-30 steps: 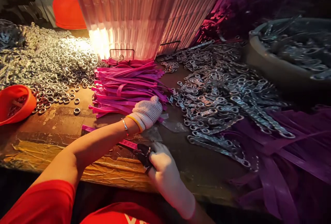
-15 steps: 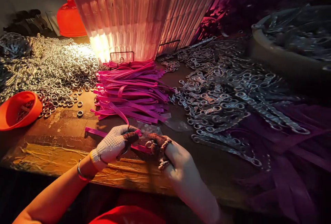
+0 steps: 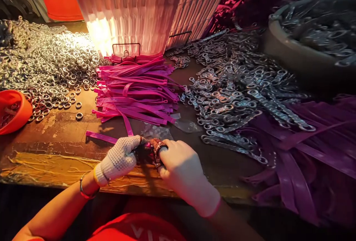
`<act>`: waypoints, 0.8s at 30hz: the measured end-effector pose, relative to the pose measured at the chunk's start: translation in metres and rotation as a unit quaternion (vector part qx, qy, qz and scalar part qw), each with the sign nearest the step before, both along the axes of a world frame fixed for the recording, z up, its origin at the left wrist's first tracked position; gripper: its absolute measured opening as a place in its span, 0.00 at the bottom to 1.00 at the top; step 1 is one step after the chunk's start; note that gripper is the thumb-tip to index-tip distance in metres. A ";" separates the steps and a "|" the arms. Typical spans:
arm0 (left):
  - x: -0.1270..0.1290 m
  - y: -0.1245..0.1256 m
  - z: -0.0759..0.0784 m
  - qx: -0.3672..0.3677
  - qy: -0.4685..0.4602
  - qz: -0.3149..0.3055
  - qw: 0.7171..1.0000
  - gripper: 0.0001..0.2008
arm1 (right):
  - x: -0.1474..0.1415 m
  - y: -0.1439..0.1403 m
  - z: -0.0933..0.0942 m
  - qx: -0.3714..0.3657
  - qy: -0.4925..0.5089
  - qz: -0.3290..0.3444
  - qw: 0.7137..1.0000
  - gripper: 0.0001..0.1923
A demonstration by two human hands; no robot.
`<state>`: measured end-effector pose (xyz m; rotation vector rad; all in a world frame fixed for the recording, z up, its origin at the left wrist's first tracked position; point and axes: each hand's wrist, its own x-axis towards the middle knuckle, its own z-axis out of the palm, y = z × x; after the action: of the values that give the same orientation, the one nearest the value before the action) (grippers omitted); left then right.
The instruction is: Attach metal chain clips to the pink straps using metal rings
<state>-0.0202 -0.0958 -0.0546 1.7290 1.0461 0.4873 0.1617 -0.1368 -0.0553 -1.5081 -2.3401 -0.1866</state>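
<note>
My left hand, in a dotted white glove with dark fingertips, pinches a pink strap whose free end sticks out to the left over the table. My right hand, in a pale glove with brown finger ends, is curled closed against the left fingertips. A small bit of pink strap shows between the two hands, within the right fingers; any ring there is hidden. Just beyond lies a pile of pink straps, one hanging down toward my left hand.
Loose metal rings are heaped at the left by an orange bowl. Metal linked pieces spread at the right, below a large tub. Purple straps lie at the right edge. A corrugated panel stands behind.
My right hand has moved left and turned over to meet the left fingertips, closing on the strap end. The ring seen at its fingertips before is hidden now. The view has shifted slightly.
</note>
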 end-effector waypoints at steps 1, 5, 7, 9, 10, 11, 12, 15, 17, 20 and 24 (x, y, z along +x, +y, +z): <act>0.000 0.000 -0.002 0.042 0.021 -0.010 0.999 0.06 | 0.000 0.000 -0.002 0.000 0.004 -0.008 1.000 0.04; -0.001 0.001 -0.008 0.068 0.034 -0.024 0.997 0.09 | 0.001 0.001 -0.008 -0.030 0.028 -0.029 0.999 0.05; -0.002 0.002 -0.009 0.032 0.020 -0.014 0.999 0.09 | 0.001 0.004 -0.006 -0.083 0.027 -0.016 0.996 0.11; -0.002 0.001 -0.010 0.014 0.026 0.002 1.000 0.11 | 0.000 0.007 -0.003 -0.156 0.000 -0.004 0.988 0.14; -0.002 0.000 -0.011 0.015 0.033 0.010 0.999 0.12 | -0.001 0.008 -0.001 -0.190 -0.019 -0.010 0.982 0.14; -0.002 -0.002 -0.012 0.020 0.041 0.016 0.999 0.12 | -0.003 0.009 -0.001 -0.219 -0.038 -0.023 0.975 0.13; -0.002 -0.004 -0.014 0.024 0.046 0.017 0.999 0.11 | -0.004 0.010 -0.001 -0.239 -0.053 -0.035 0.969 0.13; 0.000 -0.008 -0.022 0.032 0.064 0.010 0.997 0.09 | -0.007 0.009 -0.005 -0.251 -0.082 -0.030 0.964 0.09; 0.003 -0.009 -0.026 0.041 0.080 -0.003 0.996 0.09 | -0.007 0.008 -0.010 -0.237 -0.094 0.005 0.967 0.06; 0.005 -0.006 -0.024 0.057 0.116 -0.027 0.991 0.09 | -0.006 0.010 -0.014 -0.235 -0.105 0.034 0.966 0.05; -0.020 0.007 -0.005 0.100 0.193 -0.074 0.973 0.11 | -0.003 0.010 -0.013 -0.264 -0.100 0.034 0.959 0.06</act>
<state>-0.0397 -0.0884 -0.0596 2.1203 1.1559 0.1655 0.1584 -0.1269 -0.0686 -1.6969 -2.7486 0.3503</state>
